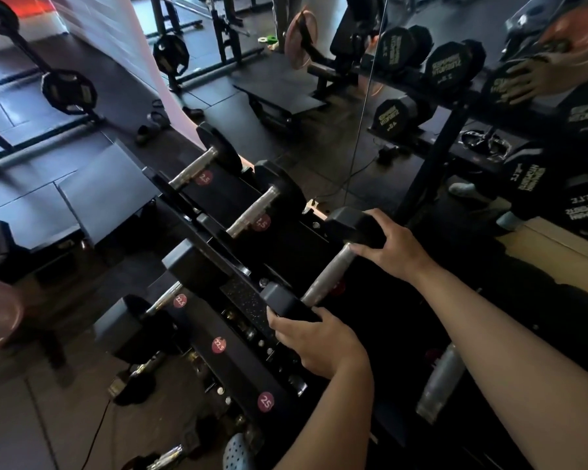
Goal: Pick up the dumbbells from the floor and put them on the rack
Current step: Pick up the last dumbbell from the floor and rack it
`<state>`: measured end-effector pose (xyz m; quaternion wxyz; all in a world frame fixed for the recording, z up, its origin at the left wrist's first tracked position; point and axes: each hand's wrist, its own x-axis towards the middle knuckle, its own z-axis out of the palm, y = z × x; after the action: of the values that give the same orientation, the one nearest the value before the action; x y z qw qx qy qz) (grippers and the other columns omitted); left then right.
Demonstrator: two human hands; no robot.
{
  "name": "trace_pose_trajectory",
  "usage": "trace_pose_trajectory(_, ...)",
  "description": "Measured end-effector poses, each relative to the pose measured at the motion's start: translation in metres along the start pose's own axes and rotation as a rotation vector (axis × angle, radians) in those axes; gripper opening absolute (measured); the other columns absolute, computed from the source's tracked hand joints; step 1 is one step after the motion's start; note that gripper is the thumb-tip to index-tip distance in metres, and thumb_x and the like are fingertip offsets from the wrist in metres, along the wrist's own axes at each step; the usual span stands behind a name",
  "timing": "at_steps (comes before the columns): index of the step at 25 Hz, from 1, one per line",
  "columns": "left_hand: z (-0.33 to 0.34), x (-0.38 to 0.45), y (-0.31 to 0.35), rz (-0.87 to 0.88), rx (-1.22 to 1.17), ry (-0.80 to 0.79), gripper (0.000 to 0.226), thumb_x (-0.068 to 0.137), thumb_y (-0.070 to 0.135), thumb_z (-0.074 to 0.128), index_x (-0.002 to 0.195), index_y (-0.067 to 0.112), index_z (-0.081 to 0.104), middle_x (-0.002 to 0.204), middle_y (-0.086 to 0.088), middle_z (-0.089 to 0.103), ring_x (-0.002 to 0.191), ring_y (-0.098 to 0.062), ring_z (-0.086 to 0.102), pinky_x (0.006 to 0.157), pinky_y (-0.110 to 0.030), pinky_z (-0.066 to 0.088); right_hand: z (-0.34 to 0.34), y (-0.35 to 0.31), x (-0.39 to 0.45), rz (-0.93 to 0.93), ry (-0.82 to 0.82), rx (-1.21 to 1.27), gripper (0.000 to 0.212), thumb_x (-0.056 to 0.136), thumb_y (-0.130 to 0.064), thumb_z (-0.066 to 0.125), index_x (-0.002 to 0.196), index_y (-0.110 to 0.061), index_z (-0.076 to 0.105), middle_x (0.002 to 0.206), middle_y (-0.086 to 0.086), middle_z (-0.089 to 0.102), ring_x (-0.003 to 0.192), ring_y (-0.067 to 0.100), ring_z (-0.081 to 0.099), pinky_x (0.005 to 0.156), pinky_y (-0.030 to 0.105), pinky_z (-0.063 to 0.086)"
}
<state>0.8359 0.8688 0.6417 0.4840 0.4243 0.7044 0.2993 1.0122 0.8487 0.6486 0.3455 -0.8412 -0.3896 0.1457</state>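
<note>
The person's left hand [314,340] curls its fingers over the near head of a black hexagonal dumbbell with a steel handle [326,273]; the right hand [392,247] clasps the far head, above the black tiered rack [238,364].

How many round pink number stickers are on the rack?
5 clear ones: two on the top shelf, three on the lower shelf. Another may be hidden behind the held dumbbell.

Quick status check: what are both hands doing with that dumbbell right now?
Left hand on dumbbell's near head, right hand on far head. Dumbbell over top shelf of rack, beside two racked dumbbells. Nothing blocking the slot.
</note>
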Motion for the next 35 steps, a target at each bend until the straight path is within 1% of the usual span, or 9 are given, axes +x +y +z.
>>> trace_pose_trajectory(3,-0.001,0.001,0.001,-0.007,-0.024,-0.028,0.074,0.089,0.021,0.072,0.149,0.025,0.028,0.14,-0.005,0.05,0.086,-0.012,0.05,0.073,-0.035,0.044,-0.004,-0.001,0.0,0.027,-0.025,-0.056,0.048,0.076,-0.058,0.069,0.115,-0.041,0.047,0.097,-0.014,0.068,0.091,0.013,0.068,0.078,0.031,0.055)
trace_pose_trajectory(5,-0.006,0.001,0.004,-0.028,-0.086,-0.076,0.076,0.089,0.024,0.073,0.149,0.024,0.028,0.139,-0.005,0.048,0.092,-0.015,0.054,0.077,-0.037,0.049,-0.007,-0.003,0.0,0.061,-0.075,-0.113,0.05,0.076,-0.063,0.067,0.113,-0.04,0.044,0.097,-0.013,0.066,0.093,0.017,0.069,0.076,0.035,0.055)
trace_pose_trajectory(7,-0.015,0.002,0.005,-0.039,-0.135,-0.139,0.078,0.088,0.028,0.074,0.15,0.022,0.028,0.145,-0.006,0.042,0.109,-0.023,0.057,0.086,-0.039,0.049,-0.007,-0.009,-0.002,0.126,-0.081,-0.121,0.057,0.078,-0.064,0.068,0.12,-0.037,0.042,0.105,-0.009,0.065,0.103,0.021,0.067,0.076,0.032,0.049)
trace_pose_trajectory(11,-0.034,0.021,0.021,0.0,-0.166,-0.202,0.081,0.087,0.035,0.075,0.151,0.019,0.029,0.152,-0.01,0.033,0.126,-0.026,0.049,0.088,-0.032,0.038,0.001,-0.038,-0.005,0.12,0.037,-0.01,0.07,0.085,-0.06,0.065,0.145,-0.033,0.041,0.143,0.002,0.051,0.132,0.024,0.05,0.098,0.034,0.042)
trace_pose_trajectory(16,-0.068,0.063,0.064,0.058,-0.189,-0.189,0.084,0.087,0.042,0.073,0.153,0.017,0.027,0.156,-0.016,0.027,0.129,-0.032,0.046,0.089,-0.035,0.037,0.002,-0.095,0.0,-0.018,0.13,0.144,0.057,0.092,-0.044,0.065,0.145,-0.028,0.049,0.141,0.0,0.054,0.122,0.009,0.049,0.094,0.024,0.034)
trace_pose_trajectory(20,-0.088,0.111,0.105,0.162,-0.23,-0.132,0.085,0.086,0.045,0.073,0.153,0.017,0.027,0.155,-0.015,0.03,0.13,-0.03,0.046,0.087,-0.032,0.034,0.006,-0.133,0.018,-0.07,0.151,0.2,0.054,0.093,-0.044,0.064,0.143,-0.034,0.048,0.141,-0.002,0.054,0.115,0.0,0.045,0.089,0.021,0.034)
trace_pose_trajectory(25,-0.073,0.189,0.15,0.153,-0.294,-0.122,0.09,0.084,0.047,0.074,0.154,0.018,0.025,0.157,-0.016,0.028,0.132,-0.031,0.044,0.089,-0.032,0.033,0.028,-0.172,0.082,-0.074,0.149,0.184,0.056,0.091,-0.051,0.063,0.143,-0.043,0.043,0.141,-0.003,0.054,0.127,0.012,0.051,0.094,0.029,0.036)
trace_pose_trajectory(30,-0.044,0.283,0.188,0.123,-0.276,-0.151,0.093,0.082,0.054,0.073,0.155,0.026,0.022,0.158,-0.015,0.025,0.133,-0.034,0.044,0.089,-0.035,0.034,0.076,-0.21,0.183,-0.044,0.142,0.226,0.056,0.093,-0.05,0.061,0.145,-0.036,0.045,0.142,0.003,0.054,0.129,0.016,0.051,0.096,0.029,0.036)
trace_pose_trajectory(35,-0.013,0.388,0.225,0.101,-0.332,-0.232,0.089,0.08,0.056,0.074,0.153,0.038,0.028,0.16,-0.011,0.021,0.136,-0.03,0.04,0.098,-0.035,0.034,0.128,-0.238,0.297,0.014,0.113,0.292,0.052,0.098,-0.052,0.05,0.145,-0.03,0.047,0.138,0.005,0.058,0.128,0.02,0.054,0.098,0.03,0.038)
